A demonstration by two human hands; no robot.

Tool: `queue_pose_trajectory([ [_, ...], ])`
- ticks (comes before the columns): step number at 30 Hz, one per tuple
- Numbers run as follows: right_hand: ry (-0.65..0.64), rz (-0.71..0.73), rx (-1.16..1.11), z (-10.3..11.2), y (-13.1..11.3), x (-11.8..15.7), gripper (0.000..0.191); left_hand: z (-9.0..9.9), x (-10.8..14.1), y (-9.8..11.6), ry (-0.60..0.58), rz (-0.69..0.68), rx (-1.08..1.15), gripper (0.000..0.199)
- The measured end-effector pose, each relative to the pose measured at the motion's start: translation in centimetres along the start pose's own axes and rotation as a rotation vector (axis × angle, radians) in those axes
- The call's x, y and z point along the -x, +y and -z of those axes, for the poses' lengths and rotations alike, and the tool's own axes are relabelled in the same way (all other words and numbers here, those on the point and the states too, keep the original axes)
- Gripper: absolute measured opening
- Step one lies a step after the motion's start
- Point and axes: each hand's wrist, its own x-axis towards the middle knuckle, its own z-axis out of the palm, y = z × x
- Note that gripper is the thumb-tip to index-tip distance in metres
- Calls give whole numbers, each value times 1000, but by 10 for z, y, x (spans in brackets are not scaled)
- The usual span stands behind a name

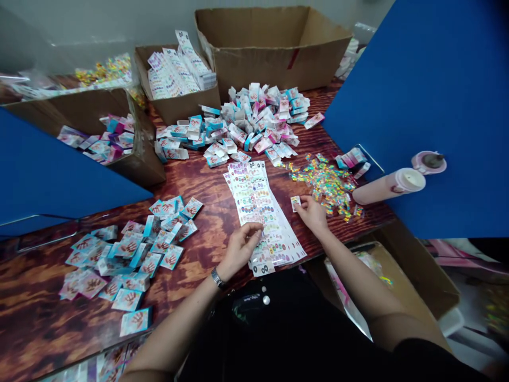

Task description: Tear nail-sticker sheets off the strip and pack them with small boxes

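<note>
The left hand (238, 249), fingers apart, rests on a fanned stack of nail-sticker sheets (258, 212); the right hand (312, 212), fingers together, pinches one small card (295, 203) just beside it. Around the fingers stand four cardboard boxes (270, 63): one beyond them holds more sheets (175, 74), one farther left holds pink-and-blue packets (99, 138).

A glossy wood-grain tabletop (32, 323) runs beneath and beyond the fingers (252, 229). A blue partition panel (421, 106) angles in to their right, a second blue panel (51, 175) to their left. A pale grey wall (91, 26) stands far past them, in bright, even indoor light.
</note>
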Motion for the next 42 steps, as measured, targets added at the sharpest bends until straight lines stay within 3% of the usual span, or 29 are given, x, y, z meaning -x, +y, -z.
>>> queue_pose_trajectory([
  [4,-36,30,105,-1,-1,-9,20,6,-8,7,-25,-48,-91,21],
  [7,-59,114,101,-4,-5,-11,16,19,-33,10,-23,-127,-225,21],
  [11,-65,243,33,-18,-10,-5,16,42,-95,21,-20,-264,-552,22],
  [14,-24,297,-26,-28,-10,4,17,44,-151,36,-17,-355,-850,27],
  [17,27,324,-69,-33,-8,10,19,21,-201,46,-83,-503,-1094,33],
  [23,64,382,-104,-36,-4,12,17,-49,-284,44,-210,-705,-1395,42],
  [26,59,388,-126,-37,-4,12,16,-58,-319,38,-303,-706,-1474,43],
  [29,36,372,-141,-35,-5,12,16,-41,-340,33,-367,-663,-1525,41],
  [32,21,370,-148,-34,-6,12,17,-8,-346,31,-426,-657,-1530,39],
  [38,15,375,-147,-32,-7,14,18,67,-336,29,-442,-568,-1542,45],
  [42,24,385,-147,-33,-6,13,18,107,-317,27,-457,-482,-1580,54],
])
